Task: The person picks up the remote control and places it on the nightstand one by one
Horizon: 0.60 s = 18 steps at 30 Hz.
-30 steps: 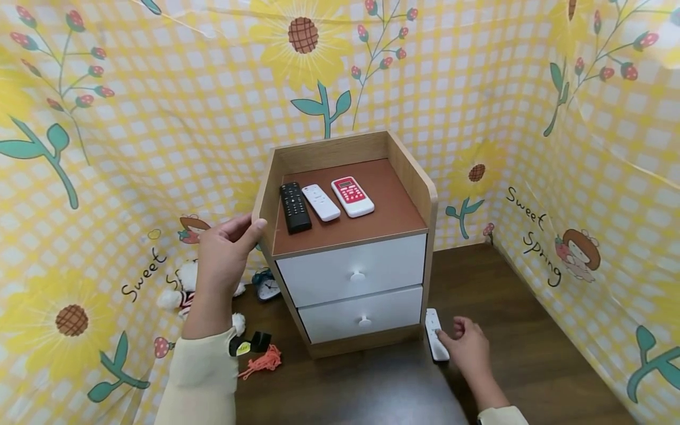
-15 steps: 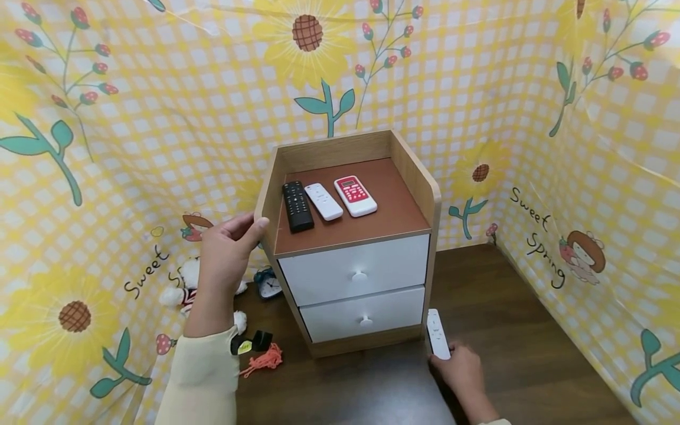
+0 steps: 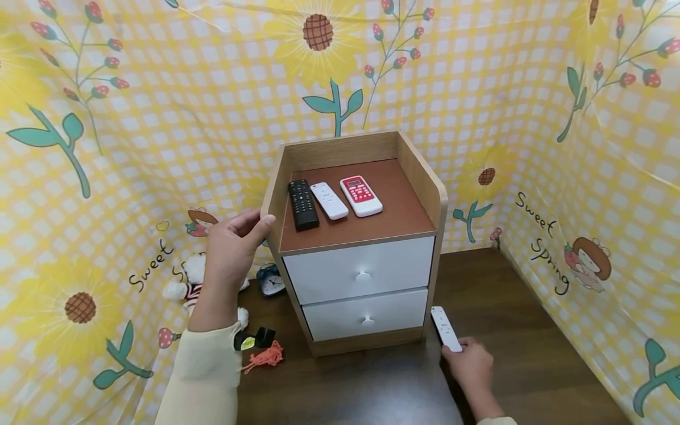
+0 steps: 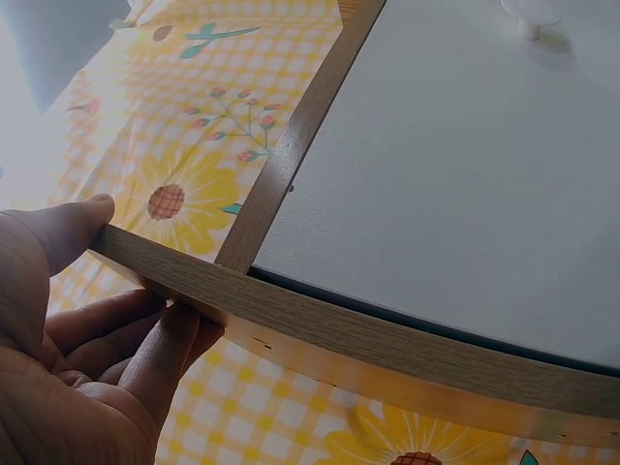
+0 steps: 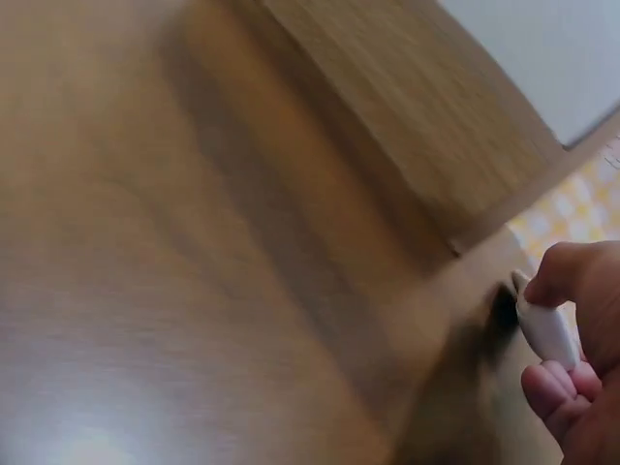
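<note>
My left hand (image 3: 229, 251) pinches the upper left side panel of a small wooden bedside cabinet (image 3: 438, 206). In the left wrist view the thumb lies on one face of the panel (image 4: 320, 308) and the fingers bend against the other. Low on the right of the cabinet, my right hand (image 3: 471, 367) grips the near end of a white remote control (image 3: 445, 328). Its far end points away, beside the cabinet's base. On the brown cabinet top lie a black remote (image 3: 303, 205), a slim white remote (image 3: 329, 201) and a red-and-white remote (image 3: 361, 196).
Two white drawers (image 3: 340, 277) with round knobs are closed in the cabinet front. On the dark wooden floor (image 3: 361, 383) at left are an alarm clock (image 3: 271, 280), orange cord (image 3: 265, 356), a black item (image 3: 264, 337) and a white plush toy (image 3: 195, 268). Sunflower-printed cloth (image 3: 223, 88) surrounds the corner.
My right hand has closed on the white remote and shifted it slightly right, away from the cabinet. My left hand keeps its hold on the panel. The head view has shifted a little.
</note>
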{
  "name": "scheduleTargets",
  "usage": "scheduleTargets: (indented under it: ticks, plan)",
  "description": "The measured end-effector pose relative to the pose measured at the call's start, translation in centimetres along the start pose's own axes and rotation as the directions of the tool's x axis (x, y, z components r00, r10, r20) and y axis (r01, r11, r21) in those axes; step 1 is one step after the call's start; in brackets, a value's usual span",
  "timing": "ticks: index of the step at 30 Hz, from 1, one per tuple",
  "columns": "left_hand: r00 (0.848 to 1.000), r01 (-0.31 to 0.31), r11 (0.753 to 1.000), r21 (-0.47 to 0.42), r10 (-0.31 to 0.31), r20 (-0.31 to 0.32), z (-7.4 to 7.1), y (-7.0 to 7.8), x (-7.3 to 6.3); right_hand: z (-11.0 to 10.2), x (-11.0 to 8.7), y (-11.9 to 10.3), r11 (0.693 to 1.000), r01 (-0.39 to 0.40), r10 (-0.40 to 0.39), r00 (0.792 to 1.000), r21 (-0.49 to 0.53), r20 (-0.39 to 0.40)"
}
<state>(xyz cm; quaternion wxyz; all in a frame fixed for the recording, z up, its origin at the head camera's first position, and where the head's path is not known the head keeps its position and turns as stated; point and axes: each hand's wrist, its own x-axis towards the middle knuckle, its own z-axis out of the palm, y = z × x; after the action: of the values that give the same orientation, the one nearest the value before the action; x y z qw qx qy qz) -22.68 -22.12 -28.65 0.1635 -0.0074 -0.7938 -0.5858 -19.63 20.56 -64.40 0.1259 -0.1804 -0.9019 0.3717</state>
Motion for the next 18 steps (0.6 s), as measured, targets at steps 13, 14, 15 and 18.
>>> scheduleTargets:
  ticks: [13,14,15,18]
  plan:
    - [1.000,0.017,0.999,0.033,-0.017,0.002,-0.1,0.3,0.1,-11.2,8.9,-5.7,0.998,-0.030,0.035,0.994,0.051,-0.106]
    - [1.000,0.016,0.999,0.032,-0.016,0.000,0.0,0.2,0.1,-12.5,9.7,-6.6,0.998,-0.027,0.033,0.993,0.050,-0.109]
    - [1.000,0.017,0.999,0.033,-0.017,-0.003,0.0,0.2,0.1,-13.8,10.5,-7.7,0.998,-0.025,0.030,0.993,0.051,-0.112]
    - [1.000,0.017,0.999,0.039,-0.017,-0.007,0.1,0.0,0.1,-17.5,12.0,-11.2,0.998,-0.011,0.017,0.992,0.056,-0.124]
